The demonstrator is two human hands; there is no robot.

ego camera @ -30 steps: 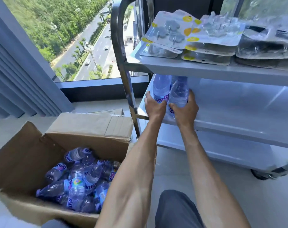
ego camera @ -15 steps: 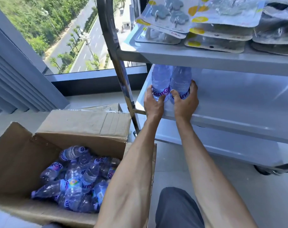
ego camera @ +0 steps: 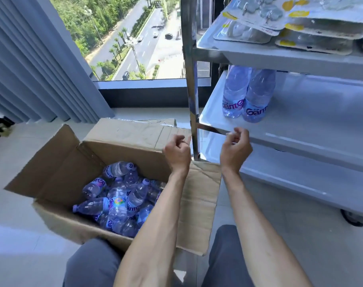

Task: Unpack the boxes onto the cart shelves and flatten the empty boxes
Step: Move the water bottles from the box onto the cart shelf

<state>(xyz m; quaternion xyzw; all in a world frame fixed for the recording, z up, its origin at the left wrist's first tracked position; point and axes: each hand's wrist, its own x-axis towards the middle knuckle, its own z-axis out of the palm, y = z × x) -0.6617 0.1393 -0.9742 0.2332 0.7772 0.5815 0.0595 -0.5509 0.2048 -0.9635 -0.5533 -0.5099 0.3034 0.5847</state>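
Note:
Two clear water bottles (ego camera: 247, 94) with purple labels stand upright side by side at the left end of the cart's middle shelf (ego camera: 313, 125). An open cardboard box (ego camera: 58, 168) on the floor holds several more water bottles (ego camera: 118, 195) lying jumbled. My left hand (ego camera: 177, 151) hovers over the box's far right corner, fingers loosely curled, holding nothing. Just below the front edge of the middle shelf, my right hand (ego camera: 235, 149) is also empty with loosely curled fingers. Both hands are clear of the shelved bottles.
The top shelf (ego camera: 259, 54) carries several blister packs of hooks (ego camera: 284, 21). A steel cart post (ego camera: 191, 79) rises between box and shelves. The bottom shelf (ego camera: 300, 175) and a cart wheel (ego camera: 354, 218) lie lower right. Curtain (ego camera: 31, 65) and window (ego camera: 135, 38) stand behind.
Both hands let go of the two bottles, which now stand on the middle shelf, and drew back toward me and the box. My view swung left and down.

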